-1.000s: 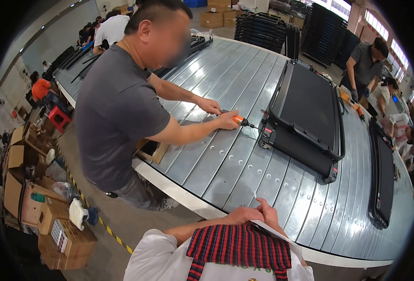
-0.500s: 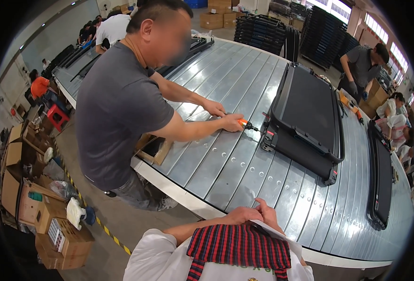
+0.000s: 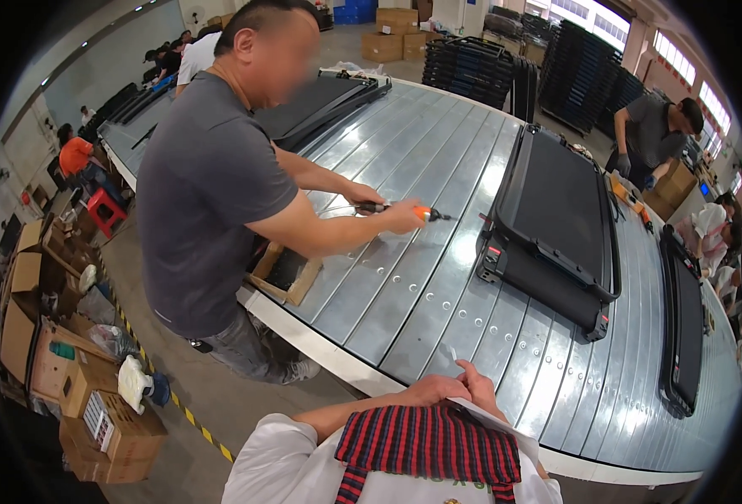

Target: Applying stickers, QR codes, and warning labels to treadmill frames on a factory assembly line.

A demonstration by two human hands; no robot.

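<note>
My left hand [image 3: 435, 390] and my right hand [image 3: 481, 388] meet above the table's near edge, just beyond a red-and-black striped apron [image 3: 429, 441]. Fingers on both are curled together. A small pale strip [image 3: 453, 355] shows beside the right fingertips; whether I grip it, I cannot tell. Under the right hand runs the edge of a white sheet-like thing [image 3: 478, 410], partly hidden. Farther off, a black framed panel assembly [image 3: 551, 193] lies on the metal-slatted table [image 3: 425, 336]. A co-worker at left holds an orange-and-black power screwdriver [image 3: 424, 213], its tip apart from the assembly.
An open wooden box [image 3: 291, 281] stands at the table's left edge by the co-worker [image 3: 211, 168]. Another black frame [image 3: 680, 319] lies at right. Cardboard boxes [image 3: 115, 433] sit on the floor at left. Stacked black frames [image 3: 579, 71] stand behind the table.
The co-worker has drawn the power screwdriver back to the left, away from the panel assembly's corner. My hands stay together in nearly the same place.
</note>
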